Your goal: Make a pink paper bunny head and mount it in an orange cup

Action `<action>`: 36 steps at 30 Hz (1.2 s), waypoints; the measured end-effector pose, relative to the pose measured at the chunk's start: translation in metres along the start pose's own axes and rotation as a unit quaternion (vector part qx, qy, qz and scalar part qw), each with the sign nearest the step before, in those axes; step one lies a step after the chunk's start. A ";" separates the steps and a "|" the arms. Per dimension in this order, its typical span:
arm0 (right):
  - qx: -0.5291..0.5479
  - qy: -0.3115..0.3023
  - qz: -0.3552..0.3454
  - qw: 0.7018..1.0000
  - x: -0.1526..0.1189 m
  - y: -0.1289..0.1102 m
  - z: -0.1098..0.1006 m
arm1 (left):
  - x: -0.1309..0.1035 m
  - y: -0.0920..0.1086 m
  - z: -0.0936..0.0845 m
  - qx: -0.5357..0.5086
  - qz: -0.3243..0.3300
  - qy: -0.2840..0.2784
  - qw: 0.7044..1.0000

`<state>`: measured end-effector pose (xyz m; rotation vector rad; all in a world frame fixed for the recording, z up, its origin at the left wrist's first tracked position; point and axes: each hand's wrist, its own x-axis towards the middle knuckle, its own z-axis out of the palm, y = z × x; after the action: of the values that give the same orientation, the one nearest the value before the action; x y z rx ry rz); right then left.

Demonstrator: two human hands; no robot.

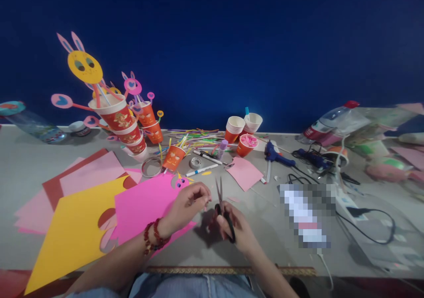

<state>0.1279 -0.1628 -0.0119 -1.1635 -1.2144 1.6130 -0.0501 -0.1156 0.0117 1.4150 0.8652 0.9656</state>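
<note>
A: What do we see rightward from the magenta sheet (142, 205)?

B: At its right edge our left hand (190, 196) pinches; any hold we cannot tell. Farther right, our right hand (239, 228) grips the scissors (221, 197), blades slightly parted, best kept clear of the left fingertips.

A: Setting?

B: Grey table (251, 256) beneath the sheet; blue wall (212, 46) beyond.

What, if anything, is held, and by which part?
The right hand holds scissors by their black handles; whether the left hand holds anything is unclear.

The light is dim, the blue wall (212, 59) darkest on top. Soft shadow lies below the left fingers (201, 195). Side edges stretch and blur; one patch is pixelated.
</note>
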 end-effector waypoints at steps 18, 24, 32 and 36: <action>-0.017 -0.077 0.054 0.995 -0.006 0.017 0.003 | -0.001 0.001 0.001 -0.059 -0.030 -0.020 0.998; -0.019 -0.077 0.067 0.995 -0.006 0.014 0.004 | 0.000 0.000 0.001 -0.051 -0.032 -0.021 0.998; -0.055 -0.059 0.061 0.995 -0.006 0.014 0.002 | -0.001 -0.001 0.001 -0.080 -0.036 -0.020 0.996; -0.101 0.023 0.027 0.994 -0.003 0.007 -0.017 | 0.001 -0.005 0.001 -0.078 -0.049 0.005 0.996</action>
<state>0.1441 -0.1632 -0.0202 -1.3626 -1.3504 1.5198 -0.0486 -0.1146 0.0072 1.2243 0.8397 0.9461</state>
